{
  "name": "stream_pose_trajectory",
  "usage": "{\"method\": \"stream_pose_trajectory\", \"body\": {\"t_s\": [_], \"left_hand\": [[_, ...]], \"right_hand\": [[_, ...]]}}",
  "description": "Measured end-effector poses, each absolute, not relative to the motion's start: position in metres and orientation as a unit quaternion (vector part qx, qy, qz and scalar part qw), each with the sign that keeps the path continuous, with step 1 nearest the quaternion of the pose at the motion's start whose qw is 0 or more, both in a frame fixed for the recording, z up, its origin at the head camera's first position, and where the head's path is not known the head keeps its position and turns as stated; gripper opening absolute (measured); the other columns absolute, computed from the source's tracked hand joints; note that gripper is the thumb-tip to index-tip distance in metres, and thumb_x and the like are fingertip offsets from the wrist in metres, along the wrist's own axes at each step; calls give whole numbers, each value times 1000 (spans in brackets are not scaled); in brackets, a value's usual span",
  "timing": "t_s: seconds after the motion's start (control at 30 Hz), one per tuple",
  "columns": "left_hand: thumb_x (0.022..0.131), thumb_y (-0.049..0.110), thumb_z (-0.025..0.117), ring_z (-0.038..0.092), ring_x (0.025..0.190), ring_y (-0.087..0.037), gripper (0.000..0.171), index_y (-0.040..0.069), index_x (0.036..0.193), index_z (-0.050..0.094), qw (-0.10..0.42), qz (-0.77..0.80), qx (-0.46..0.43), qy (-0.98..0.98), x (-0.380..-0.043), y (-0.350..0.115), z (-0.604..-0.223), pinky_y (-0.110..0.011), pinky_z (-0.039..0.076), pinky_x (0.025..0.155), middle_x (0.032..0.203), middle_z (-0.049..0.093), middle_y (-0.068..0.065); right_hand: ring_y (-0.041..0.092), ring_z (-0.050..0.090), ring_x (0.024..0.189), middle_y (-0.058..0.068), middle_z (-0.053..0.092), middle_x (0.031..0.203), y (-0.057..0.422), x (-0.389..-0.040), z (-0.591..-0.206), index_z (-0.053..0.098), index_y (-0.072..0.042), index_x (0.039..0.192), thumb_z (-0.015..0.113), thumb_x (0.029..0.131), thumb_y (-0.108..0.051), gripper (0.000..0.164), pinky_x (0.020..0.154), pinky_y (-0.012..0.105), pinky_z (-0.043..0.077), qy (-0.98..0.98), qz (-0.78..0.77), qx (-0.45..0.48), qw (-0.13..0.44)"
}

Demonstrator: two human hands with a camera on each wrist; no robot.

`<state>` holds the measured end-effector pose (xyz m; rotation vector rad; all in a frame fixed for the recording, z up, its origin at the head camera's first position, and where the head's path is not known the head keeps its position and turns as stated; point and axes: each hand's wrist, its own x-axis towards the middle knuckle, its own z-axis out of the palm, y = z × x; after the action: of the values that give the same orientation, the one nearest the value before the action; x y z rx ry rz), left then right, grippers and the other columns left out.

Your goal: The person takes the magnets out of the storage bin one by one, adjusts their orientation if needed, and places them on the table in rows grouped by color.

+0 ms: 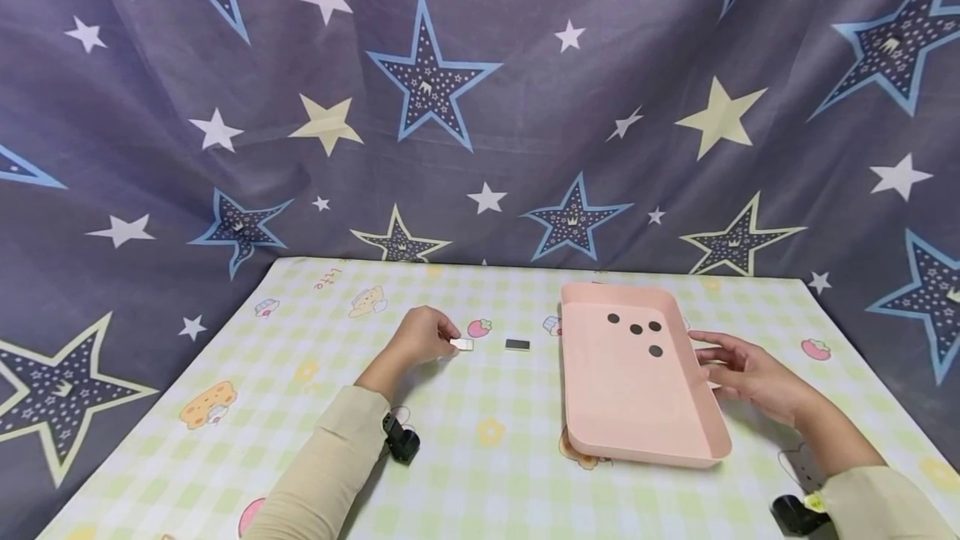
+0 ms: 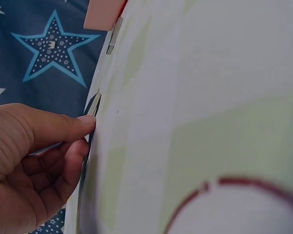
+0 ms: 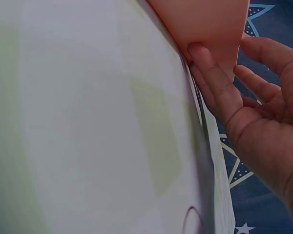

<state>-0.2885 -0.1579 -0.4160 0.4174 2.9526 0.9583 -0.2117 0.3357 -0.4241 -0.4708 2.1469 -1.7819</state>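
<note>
My left hand (image 1: pixel 422 335) is low over the left middle of the table, its thumb and fingers pinching the end of a small white rectangular piece (image 1: pixel 463 345). In the left wrist view this thin piece (image 2: pixel 95 103) shows edge-on at the thumb tip. A small dark rectangular piece with a pale edge (image 1: pixel 517 345) lies flat to its right. Farther right stands a shallow pink tray (image 1: pixel 622 407), with several dark round spots on its floor at the far end. My right hand (image 1: pixel 753 377) touches the tray's right outer wall with extended fingers (image 3: pixel 217 83).
A checked tablecloth (image 1: pixel 465 482) with printed food pictures covers the table. Behind the table's far edge hangs a dark blue curtain (image 1: pixel 510 32) with stars. Small black devices sit at the left wrist (image 1: pixel 401 440) and right wrist (image 1: pixel 797 515).
</note>
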Motion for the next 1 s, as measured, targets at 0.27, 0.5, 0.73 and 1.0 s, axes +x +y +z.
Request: {"method": "stream_pose_trajectory", "body": {"t_s": [0.27, 0.5, 0.73, 1.0], "left_hand": [[71, 3, 85, 59, 65, -8, 14, 9, 81, 77, -6, 282, 148, 948, -288, -157, -415, -31, 52, 70, 70, 69, 5], [71, 3, 84, 61, 68, -9, 12, 12, 75, 77, -18, 264, 149, 953, -289, -155, -415, -36, 53, 81, 68, 69, 7], [70, 0, 83, 58, 63, -8, 13, 10, 76, 76, -24, 273, 164, 948, -287, -157, -416, -31, 52, 70, 66, 67, 7], [73, -2, 82, 57, 63, -9, 14, 10, 79, 77, -6, 291, 161, 943, -290, -159, -417, -30, 50, 68, 69, 68, 6]], "right_hand": [[13, 62, 105, 2, 57, 123, 337, -212, -424, 34, -7, 150, 54, 100, -5, 54, 83, 37, 56, 751, -621, -163, 157], [13, 62, 106, 4, 57, 124, 337, -212, -424, 33, -5, 150, 55, 99, -6, 55, 83, 37, 56, 753, -619, -158, 155], [14, 62, 106, 6, 56, 125, 336, -212, -424, 32, -5, 151, 54, 100, -6, 55, 84, 38, 55, 751, -621, -159, 159], [14, 62, 106, 5, 56, 124, 336, -212, -424, 32, -5, 150, 53, 100, -5, 55, 84, 39, 56, 747, -623, -164, 161]]}}
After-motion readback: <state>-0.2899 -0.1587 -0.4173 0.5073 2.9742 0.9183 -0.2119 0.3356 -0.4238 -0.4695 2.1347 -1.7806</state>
